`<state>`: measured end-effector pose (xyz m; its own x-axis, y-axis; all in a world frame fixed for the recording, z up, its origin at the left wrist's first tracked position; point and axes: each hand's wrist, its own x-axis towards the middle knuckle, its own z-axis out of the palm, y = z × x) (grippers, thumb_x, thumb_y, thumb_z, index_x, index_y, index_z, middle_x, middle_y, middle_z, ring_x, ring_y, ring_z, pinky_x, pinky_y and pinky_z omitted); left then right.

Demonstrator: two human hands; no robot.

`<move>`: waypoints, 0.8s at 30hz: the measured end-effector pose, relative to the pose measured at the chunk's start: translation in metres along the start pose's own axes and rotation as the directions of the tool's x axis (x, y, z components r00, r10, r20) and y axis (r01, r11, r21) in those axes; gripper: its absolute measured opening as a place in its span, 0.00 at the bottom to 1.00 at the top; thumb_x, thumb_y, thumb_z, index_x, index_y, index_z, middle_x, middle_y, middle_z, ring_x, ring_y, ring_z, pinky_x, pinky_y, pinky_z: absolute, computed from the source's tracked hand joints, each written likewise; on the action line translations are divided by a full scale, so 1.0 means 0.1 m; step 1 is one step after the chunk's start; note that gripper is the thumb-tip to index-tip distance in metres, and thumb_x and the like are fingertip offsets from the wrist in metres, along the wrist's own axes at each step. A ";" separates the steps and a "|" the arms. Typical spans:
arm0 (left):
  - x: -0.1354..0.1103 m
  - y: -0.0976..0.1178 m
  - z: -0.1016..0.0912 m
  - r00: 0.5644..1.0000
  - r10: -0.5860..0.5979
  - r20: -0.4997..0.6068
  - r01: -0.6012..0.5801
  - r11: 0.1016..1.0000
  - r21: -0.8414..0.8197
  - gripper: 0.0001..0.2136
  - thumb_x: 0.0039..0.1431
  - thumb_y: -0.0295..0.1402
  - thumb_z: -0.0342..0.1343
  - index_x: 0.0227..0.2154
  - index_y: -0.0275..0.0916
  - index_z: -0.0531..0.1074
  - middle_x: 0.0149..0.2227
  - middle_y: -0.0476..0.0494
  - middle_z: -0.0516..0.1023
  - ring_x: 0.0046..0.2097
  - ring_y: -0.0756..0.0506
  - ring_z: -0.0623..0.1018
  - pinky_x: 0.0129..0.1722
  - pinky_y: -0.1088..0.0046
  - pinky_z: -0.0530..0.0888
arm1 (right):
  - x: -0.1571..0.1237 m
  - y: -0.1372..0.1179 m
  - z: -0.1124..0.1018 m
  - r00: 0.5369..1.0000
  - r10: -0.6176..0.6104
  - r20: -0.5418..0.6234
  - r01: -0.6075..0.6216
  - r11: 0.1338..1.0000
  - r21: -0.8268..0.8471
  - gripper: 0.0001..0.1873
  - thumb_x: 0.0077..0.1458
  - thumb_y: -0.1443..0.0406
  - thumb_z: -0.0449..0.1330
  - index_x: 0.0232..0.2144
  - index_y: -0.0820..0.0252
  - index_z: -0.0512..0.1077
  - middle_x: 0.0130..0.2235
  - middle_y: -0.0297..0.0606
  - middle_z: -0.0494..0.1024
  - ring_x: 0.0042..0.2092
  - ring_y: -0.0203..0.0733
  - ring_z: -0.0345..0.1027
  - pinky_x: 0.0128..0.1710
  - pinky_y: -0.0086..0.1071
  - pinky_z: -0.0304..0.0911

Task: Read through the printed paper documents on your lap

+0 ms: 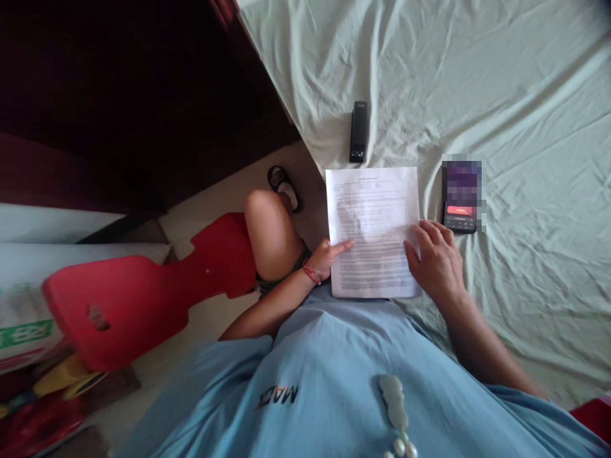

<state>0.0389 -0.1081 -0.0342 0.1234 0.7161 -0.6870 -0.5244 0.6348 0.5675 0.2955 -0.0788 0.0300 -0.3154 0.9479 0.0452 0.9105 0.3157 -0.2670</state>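
Observation:
A printed sheet of paper (pixel 375 232) lies before me at the edge of the cloth-covered surface, its lower edge close to my shirt. My left hand (pixel 325 257) pinches its left margin, the thumb stretched over the print and the other fingers underneath. At the right margin rests my right hand (pixel 436 257), palm down and holding nothing, with its fingers loosely spread and thumb at the paper's edge. A black stapler (pixel 359 130) lies just beyond the top of the sheet. Right of the paper is a phone (pixel 461 197) with a lit, partly pixelated screen.
Pale green, wrinkled cloth (pixel 534 191) covers the surface. A red plastic chair (pixel 143 299) stands at my left, beside my bare knee (pixel 270 229). Dark furniture (pixel 143 95) fills the upper left. A white bag (pixel 23 318) and yellow and red items sit at lower left.

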 end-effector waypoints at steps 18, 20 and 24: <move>0.23 0.26 -0.14 0.953 0.301 -0.035 -0.281 0.922 0.264 0.30 0.47 0.63 0.73 0.30 0.36 0.82 0.31 0.43 0.84 0.35 0.43 0.81 0.40 0.66 0.76 | 0.04 0.09 0.01 0.980 -0.167 0.104 0.164 0.986 0.043 0.17 0.70 0.67 0.55 0.54 0.59 0.80 0.61 0.50 0.80 0.54 0.60 0.72 0.58 0.55 0.72; 0.30 0.42 -0.16 0.927 0.371 -0.061 -0.338 0.893 0.297 0.28 0.48 0.62 0.73 0.27 0.38 0.79 0.25 0.49 0.78 0.29 0.48 0.75 0.31 0.71 0.70 | 0.04 0.09 0.01 0.978 -0.175 0.112 0.171 0.984 0.043 0.17 0.69 0.68 0.55 0.54 0.59 0.79 0.61 0.50 0.79 0.54 0.60 0.71 0.58 0.55 0.72; 0.36 0.69 -0.15 0.918 0.393 -0.059 -0.338 0.849 0.406 0.29 0.46 0.56 0.77 0.18 0.39 0.67 0.18 0.56 0.59 0.20 0.55 0.58 0.21 0.74 0.52 | 0.04 0.05 0.00 0.977 -0.181 0.114 0.183 0.983 -0.006 0.15 0.69 0.68 0.57 0.53 0.59 0.79 0.61 0.49 0.79 0.53 0.59 0.71 0.57 0.53 0.71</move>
<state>-0.0052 -0.0428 -0.0268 -0.1424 0.8897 -0.4338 -0.1448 0.4148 0.8983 0.2984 -0.0731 0.0291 -0.5032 0.8640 -0.0170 0.8392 0.4838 -0.2481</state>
